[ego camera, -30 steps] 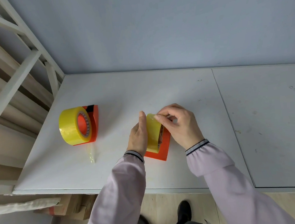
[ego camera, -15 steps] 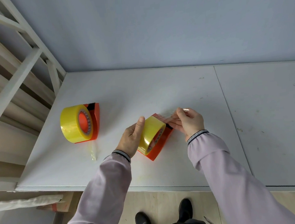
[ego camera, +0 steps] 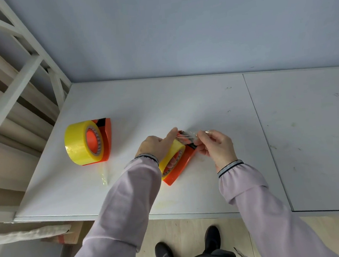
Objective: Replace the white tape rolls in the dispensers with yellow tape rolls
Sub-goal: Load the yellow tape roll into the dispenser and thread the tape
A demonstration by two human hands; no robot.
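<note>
**Two dispensers carry yellow tape; the second one is being threaded**

Two orange dispensers are visible in the head view, the only view given, and both already hold a yellow roll. No white roll can be seen anywhere on the white table (ego camera: 182, 99), so I judge the swapping itself is done for both.

Well to the left of the left hand (ego camera: 155, 145), the first dispenser (ego camera: 107, 141) stands alone with its yellow roll (ego camera: 78, 144) seated on the hub. A loose strip of clear tape (ego camera: 104, 175) lies on the table just in front of it, toward the person.

The left hand lies curled over the top of the second yellow roll (ego camera: 171, 155), pressing it into the second dispenser (ego camera: 184, 163) and keeping it steady; the thumb points away from the person. Just to the right, the right hand (ego camera: 216, 147) is closed in a pinch on the free end of tape (ego camera: 187, 136), which is stretched from the roll over the cutter end of the dispenser. The tape end looks crumpled and shiny between both hands.

What is left, in my judgement, is small: to lay this end across the blade, tear it clean, and let the dispenser go. The loose strip near the first dispenser may also need removing.
</note>
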